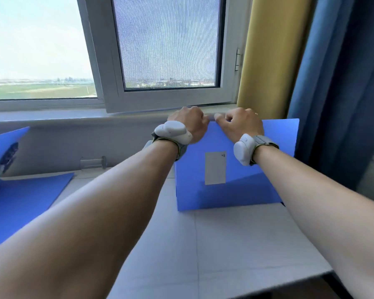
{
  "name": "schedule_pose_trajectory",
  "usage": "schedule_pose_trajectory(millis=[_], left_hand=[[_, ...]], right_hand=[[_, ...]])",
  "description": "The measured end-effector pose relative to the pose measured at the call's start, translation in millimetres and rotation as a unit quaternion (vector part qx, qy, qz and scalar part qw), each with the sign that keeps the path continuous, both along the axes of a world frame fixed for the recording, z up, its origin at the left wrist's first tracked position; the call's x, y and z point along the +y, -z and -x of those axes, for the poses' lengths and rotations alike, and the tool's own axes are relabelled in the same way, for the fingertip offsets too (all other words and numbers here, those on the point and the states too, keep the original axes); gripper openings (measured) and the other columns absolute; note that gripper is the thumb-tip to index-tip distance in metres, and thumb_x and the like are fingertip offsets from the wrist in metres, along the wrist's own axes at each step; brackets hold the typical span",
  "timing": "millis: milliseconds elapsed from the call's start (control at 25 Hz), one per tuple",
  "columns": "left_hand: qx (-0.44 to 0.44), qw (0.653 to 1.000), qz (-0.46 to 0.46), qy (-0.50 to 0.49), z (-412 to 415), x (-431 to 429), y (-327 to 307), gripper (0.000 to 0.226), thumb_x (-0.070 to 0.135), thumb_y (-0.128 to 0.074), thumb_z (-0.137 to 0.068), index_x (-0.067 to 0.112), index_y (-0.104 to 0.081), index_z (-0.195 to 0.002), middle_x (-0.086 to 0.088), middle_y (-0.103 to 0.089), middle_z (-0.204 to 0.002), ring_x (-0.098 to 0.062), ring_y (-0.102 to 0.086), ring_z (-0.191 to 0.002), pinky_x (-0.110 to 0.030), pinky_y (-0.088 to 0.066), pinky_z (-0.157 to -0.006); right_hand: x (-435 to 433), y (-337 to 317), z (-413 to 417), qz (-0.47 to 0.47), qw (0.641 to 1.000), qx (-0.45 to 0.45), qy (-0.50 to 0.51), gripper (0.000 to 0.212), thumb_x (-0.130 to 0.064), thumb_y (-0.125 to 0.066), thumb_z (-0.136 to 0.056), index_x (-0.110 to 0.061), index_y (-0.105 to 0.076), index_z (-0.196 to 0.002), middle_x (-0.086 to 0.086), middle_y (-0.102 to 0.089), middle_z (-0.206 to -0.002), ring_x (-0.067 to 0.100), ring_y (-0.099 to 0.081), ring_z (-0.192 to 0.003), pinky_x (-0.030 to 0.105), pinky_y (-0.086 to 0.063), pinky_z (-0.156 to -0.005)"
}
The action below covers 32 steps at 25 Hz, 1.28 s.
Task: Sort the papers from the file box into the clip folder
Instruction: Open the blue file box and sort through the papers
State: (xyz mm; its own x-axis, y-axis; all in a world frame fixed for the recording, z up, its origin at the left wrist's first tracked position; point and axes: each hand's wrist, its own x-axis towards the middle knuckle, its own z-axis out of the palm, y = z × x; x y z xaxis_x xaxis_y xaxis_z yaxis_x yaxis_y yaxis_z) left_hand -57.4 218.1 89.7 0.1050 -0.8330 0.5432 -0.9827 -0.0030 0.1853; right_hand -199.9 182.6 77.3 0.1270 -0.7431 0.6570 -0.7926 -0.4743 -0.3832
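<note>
Since both of my hands are up at the far top edge of the file box [216, 190], I judge I am only at the opening step; no papers show yet. My left hand [189, 124] is curled over that edge with knuckles up. My right hand [240, 124] is curled beside it, thumb on the blue flap. The fingertips are hidden behind the edge, so I seem to grip the flap with both but cannot be sure.

The box stands on the white tiled ledge [235, 244], well apart from the clip folder [20, 195], which lies open at my left. Next the flap needs pulling toward me.

The window sill [52, 116] sits close behind my knuckles and the blue curtain [337, 93] crowds the right, so free room lies in front and leftward.
</note>
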Motion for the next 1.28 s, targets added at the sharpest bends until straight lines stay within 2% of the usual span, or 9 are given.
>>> schedule_pose_trajectory(millis=[160,280,360,520,640,800,920,1120,1280], left_hand=[[0.022,0.999,-0.041,0.009,16,55,-2,0.042,0.037,-0.036,-0.092,0.012,-0.051,-0.062,-0.005,-0.058,-0.070,-0.023,-0.048,-0.054,-0.026,-0.034,-0.047],[0.059,0.993,-0.098,0.010,31,97,3,0.041,0.034,-0.034,-0.082,0.008,-0.065,-0.073,-0.010,-0.071,-0.076,-0.029,-0.067,-0.068,-0.033,-0.056,-0.068],[0.052,0.988,-0.145,0.006,35,112,4,0.042,0.037,-0.033,-0.078,0.011,-0.066,-0.076,-0.009,-0.072,-0.079,-0.029,-0.068,-0.075,-0.034,-0.055,-0.077],[0.063,0.950,-0.305,0.035,47,125,7,0.029,0.026,-0.044,-0.093,0.013,-0.059,-0.072,-0.002,-0.056,-0.066,-0.024,-0.053,-0.064,-0.022,-0.038,-0.052],[0.127,0.904,-0.407,0.043,46,125,18,0.026,0.024,-0.045,-0.094,0.011,-0.061,-0.079,-0.006,-0.065,-0.074,-0.021,-0.060,-0.057,-0.021,-0.043,-0.055],[0.126,0.941,-0.312,0.025,36,107,47,0.020,0.020,-0.047,-0.086,0.010,-0.063,-0.083,-0.006,-0.069,-0.078,-0.021,-0.062,-0.055,-0.026,-0.050,-0.059],[0.100,0.957,-0.270,-0.015,34,86,63,0.022,0.023,-0.044,-0.073,0.009,-0.061,-0.076,-0.005,-0.075,-0.093,-0.024,-0.071,-0.077,-0.033,-0.057,-0.077],[0.197,0.960,-0.200,-0.013,32,53,116,0.037,0.017,-0.040,-0.080,0.012,-0.067,-0.105,-0.011,-0.068,-0.111,-0.031,-0.065,-0.089,-0.041,-0.056,-0.086],[0.253,0.949,-0.185,0.009,26,29,156,0.041,0.005,-0.041,-0.086,0.013,-0.065,-0.118,-0.012,-0.066,-0.117,-0.031,-0.064,-0.103,-0.038,-0.054,-0.089]], right_hand=[[51,-5,18,-0.014,0.999,0.042,0.011,0.046,-0.038,-0.048,-0.081,-0.014,-0.028,-0.047,0.004,-0.029,-0.049,0.029,-0.033,-0.055,0.028,-0.017,-0.045],[87,-8,32,-0.073,0.994,0.081,0.007,0.041,-0.037,-0.049,-0.076,-0.016,-0.030,-0.046,0.004,-0.032,-0.050,0.028,-0.036,-0.057,0.027,-0.021,-0.045],[101,-10,36,-0.127,0.985,0.113,0.009,0.040,-0.039,-0.052,-0.076,-0.015,-0.033,-0.050,0.003,-0.036,-0.054,0.028,-0.041,-0.062,0.026,-0.023,-0.045],[108,-17,44,-0.230,0.961,0.154,-0.025,0.035,-0.037,-0.059,-0.073,-0.014,-0.045,-0.051,0.006,-0.052,-0.059,0.025,-0.047,-0.056,0.024,-0.034,-0.050],[100,-12,42,-0.235,0.961,0.146,-0.026,0.027,-0.038,-0.058,-0.060,-0.013,-0.054,-0.049,0.007,-0.064,-0.061,0.028,-0.056,-0.057,0.030,-0.044,-0.053],[83,14,39,-0.259,0.957,0.124,-0.038,0.025,-0.036,-0.059,-0.058,-0.012,-0.066,-0.059,0.012,-0.074,-0.075,0.029,-0.064,-0.064,0.035,-0.056,-0.064],[64,35,35,-0.271,0.956,0.107,-0.037,0.019,-0.032,-0.060,-0.062,-0.014,-0.066,-0.064,0.010,-0.073,-0.082,0.027,-0.059,-0.067,0.028,-0.050,-0.064],[24,89,9,-0.296,0.950,0.076,-0.059,0.031,-0.022,-0.062,-0.072,0.002,-0.071,-0.089,0.007,-0.062,-0.073,0.025,-0.052,-0.067,0.030,-0.042,-0.062],[-2,127,-18,-0.313,0.942,0.081,-0.088,0.016,-0.016,-0.063,-0.080,-0.008,-0.074,-0.088,0.009,-0.074,-0.095,0.024,-0.065,-0.086,0.028,-0.050,-0.071]])
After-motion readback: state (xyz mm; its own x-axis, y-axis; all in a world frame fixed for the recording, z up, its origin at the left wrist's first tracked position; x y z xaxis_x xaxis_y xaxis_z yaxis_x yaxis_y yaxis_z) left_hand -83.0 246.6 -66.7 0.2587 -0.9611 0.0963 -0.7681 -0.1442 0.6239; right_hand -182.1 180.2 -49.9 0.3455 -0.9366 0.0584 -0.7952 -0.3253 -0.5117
